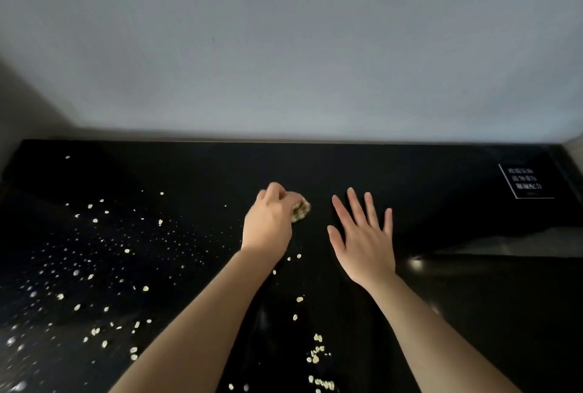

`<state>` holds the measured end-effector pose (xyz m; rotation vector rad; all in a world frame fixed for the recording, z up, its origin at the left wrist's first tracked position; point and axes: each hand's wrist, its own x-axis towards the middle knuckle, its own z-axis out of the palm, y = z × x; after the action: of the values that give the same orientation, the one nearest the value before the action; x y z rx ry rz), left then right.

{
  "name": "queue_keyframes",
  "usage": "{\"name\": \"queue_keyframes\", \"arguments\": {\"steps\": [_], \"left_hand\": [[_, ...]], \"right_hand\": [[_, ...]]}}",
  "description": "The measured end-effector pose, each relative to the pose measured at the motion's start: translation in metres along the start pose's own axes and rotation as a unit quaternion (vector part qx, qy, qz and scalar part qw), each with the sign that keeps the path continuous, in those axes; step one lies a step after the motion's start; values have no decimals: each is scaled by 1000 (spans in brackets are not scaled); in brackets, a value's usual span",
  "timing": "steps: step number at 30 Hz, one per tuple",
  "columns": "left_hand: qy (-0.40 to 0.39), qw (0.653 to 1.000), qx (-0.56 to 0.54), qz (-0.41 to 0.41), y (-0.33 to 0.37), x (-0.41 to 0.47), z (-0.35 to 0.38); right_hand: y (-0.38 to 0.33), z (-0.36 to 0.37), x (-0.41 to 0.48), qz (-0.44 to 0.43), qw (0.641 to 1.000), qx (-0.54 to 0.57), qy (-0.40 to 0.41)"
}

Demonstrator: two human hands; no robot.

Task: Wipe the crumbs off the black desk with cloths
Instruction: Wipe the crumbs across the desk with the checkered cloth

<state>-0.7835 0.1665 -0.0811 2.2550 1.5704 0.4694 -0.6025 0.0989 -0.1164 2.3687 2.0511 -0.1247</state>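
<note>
Glossy black counter (pixel 410 171) runs up against a plain pale wall (pixel 284 45), its polished top catching faint reflections. On it the left hand (pixel 268 222) is curled shut, fingers bunched down over a small tan, mottled wad (pixel 301 208) that pokes out past the knuckles on the right side; most of that wad is hidden beneath the hand, so whether it is a cloth or a gathered clump cannot be told, and its full shape is out of sight. Just beside it, not touching, the right hand (pixel 362 235) is open and flat, fingers spread and pointing away from the person, palm facing down; whether it rests on the surface or hangs just over it is unclear. Both bare forearms reach in from the lower edge, where they are cut off. Pale, flat, flake-like crumbs (pixel 94 266) are scattered thickly over the left half of the counter, mixed with finer bright specks that are too small to make out, and a looser trail of flakes (pixel 317 358) lies between the forearms toward the near edge. At the far right a white-outlined label (pixel 525 181) with small white characters sits on the surface, too blurred to read. The counter's right corner is cut off by the frame.
</note>
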Motion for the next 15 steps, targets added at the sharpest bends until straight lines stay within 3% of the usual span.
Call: {"name": "queue_keyframes", "arguments": {"steps": [3, 9, 15], "left_hand": [[-37, 996, -4, 84, 10, -53, 5], [-86, 985, -41, 141, 20, -121, -3], [49, 997, 1, -66, -3, -52, -8]], "right_hand": [[1, -4, -4, -3, 1000, 0, -9], [12, -4, -51, -10, 1000, 15, -20], [15, -3, -60, -11, 1000, 17, -13]]}}
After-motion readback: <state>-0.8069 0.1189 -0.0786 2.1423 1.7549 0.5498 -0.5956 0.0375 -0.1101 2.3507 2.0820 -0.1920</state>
